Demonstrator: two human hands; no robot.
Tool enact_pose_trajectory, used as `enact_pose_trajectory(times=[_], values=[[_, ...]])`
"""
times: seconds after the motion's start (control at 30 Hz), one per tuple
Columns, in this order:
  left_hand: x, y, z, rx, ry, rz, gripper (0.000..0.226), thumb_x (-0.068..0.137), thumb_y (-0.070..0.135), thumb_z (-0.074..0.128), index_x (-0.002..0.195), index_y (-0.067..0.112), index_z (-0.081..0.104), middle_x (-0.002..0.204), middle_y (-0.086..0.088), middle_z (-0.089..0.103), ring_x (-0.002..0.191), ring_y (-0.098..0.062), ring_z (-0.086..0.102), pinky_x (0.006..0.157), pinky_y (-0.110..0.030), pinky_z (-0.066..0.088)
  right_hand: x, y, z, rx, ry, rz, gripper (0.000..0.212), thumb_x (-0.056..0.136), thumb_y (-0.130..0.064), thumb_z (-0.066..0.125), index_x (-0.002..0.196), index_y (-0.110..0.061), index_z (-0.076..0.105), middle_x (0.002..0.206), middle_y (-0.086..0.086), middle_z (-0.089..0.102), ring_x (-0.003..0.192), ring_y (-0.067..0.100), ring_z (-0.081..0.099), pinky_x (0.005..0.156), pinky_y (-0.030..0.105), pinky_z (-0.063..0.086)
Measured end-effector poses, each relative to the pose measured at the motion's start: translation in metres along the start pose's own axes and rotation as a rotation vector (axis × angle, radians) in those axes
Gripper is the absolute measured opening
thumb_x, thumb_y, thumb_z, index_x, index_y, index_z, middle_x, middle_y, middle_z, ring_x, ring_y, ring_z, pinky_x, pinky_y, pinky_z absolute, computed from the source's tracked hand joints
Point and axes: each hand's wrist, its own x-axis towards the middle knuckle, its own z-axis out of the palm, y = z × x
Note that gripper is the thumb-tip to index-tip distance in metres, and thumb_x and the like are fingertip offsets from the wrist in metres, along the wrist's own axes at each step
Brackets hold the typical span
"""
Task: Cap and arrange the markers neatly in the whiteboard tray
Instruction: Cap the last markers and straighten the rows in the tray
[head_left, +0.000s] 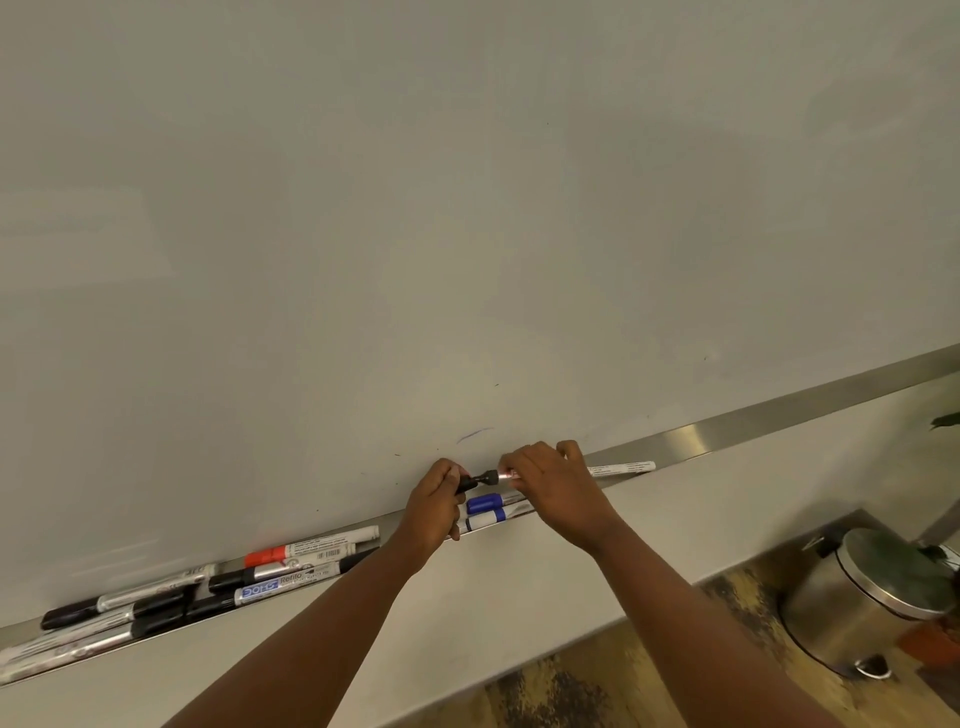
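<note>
**Desk:** What do the hands show?

**Photographer:** Two bare hands meet just above the whiteboard tray. The left hand is curled around a black cap, pinching it in its fingers. The right hand grips the barrel of a marker, its dark nib end pointing left at the cap. The cap and nib look to be touching or nearly so; which one cannot be told at this size.

**Desk:** And the tray itself?

**Photographer:** A long brushed-metal ledge under the whiteboard, running from lower left up to the right. Directly beneath the hands lie two blue-capped markers, one behind the other, partly hidden by the left hand. Just right of the right hand a white marker lies along the ledge.

**Desk:** The left end?

**Photographer:** A loose cluster of markers, overlapping and not parallel, mostly black-capped with silver or white barrels. Among them a red-capped marker lies close to the board.

**Desk:** Anything else worth a line?

**Photographer:** A short blue stroke on the board above the hands, and a steel pedal bin on the patterned floor at lower right.
</note>
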Motion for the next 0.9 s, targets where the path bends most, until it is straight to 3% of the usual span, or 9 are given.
enact_pose_trajectory(times=[0.17,0.33,0.47,0.6,0.7,0.9], values=[[-0.002,-0.004,-0.007,0.171,-0.018,0.073,0.025,0.098,0.017,0.027,0.077,0.015,0.041,0.059,0.000,0.041,0.046,-0.009,0.039,0.039,-0.018,0.034,0.002,-0.004,-0.002,-0.042,-0.020,-0.070,0.038,0.071,-0.008,0.072,0.102,-0.021,0.054,0.093,0.001,0.068,0.081,0.018,0.063,0.070,0.036,0.048],[-0.004,-0.001,-0.008,0.247,-0.071,0.102,0.027,0.099,0.019,0.025,0.078,0.014,0.041,0.060,0.000,0.042,0.049,-0.009,0.039,0.036,-0.010,0.032,0.005,-0.013,-0.013,0.147,-0.061,-0.154,0.019,0.080,-0.016,0.060,0.098,-0.015,0.056,0.085,0.007,0.067,0.060,0.019,0.062,0.050,0.019,0.038],[-0.003,0.002,-0.012,0.295,-0.114,0.172,0.029,0.099,0.020,0.023,0.074,0.022,0.036,0.060,-0.001,0.036,0.050,-0.012,0.030,0.046,-0.020,0.031,0.006,-0.020,-0.019,0.476,-0.114,0.084,0.020,0.090,-0.022,0.047,0.100,-0.012,0.061,0.096,0.009,0.067,0.081,0.023,0.061,0.067,0.032,0.048],[-0.003,0.004,-0.014,0.385,-0.153,0.248,0.026,0.099,0.020,0.022,0.076,0.028,0.032,0.059,-0.001,0.033,0.050,-0.011,0.026,0.048,-0.023,0.029,0.008,-0.021,-0.019,0.757,-0.192,0.282,0.012,0.088,-0.016,0.056,0.092,-0.010,0.065,0.092,0.005,0.068,0.083,0.017,0.061,0.074,0.034,0.049],[-0.004,0.004,-0.014,0.415,-0.167,0.314,0.017,0.099,0.017,0.024,0.085,0.021,0.033,0.060,0.001,0.033,0.051,-0.009,0.026,0.050,-0.022,0.031,0.011,-0.019,-0.020,0.896,-0.263,0.379,0.009,0.086,-0.015,0.059,0.089,-0.010,0.066,0.083,-0.003,0.063,0.073,0.006,0.058,0.067,0.022,0.048],[-0.007,0.000,-0.009,0.488,-0.168,0.415,0.009,0.097,0.007,0.028,0.090,0.012,0.032,0.067,0.005,0.034,0.055,-0.007,0.029,0.053,-0.011,0.037,0.008,-0.015,-0.017,1.011,-0.340,0.483,0.002,0.084,-0.015,0.063,0.083,-0.015,0.065,0.076,-0.001,0.060,0.047,-0.004,0.051,0.047,0.009,0.040]])
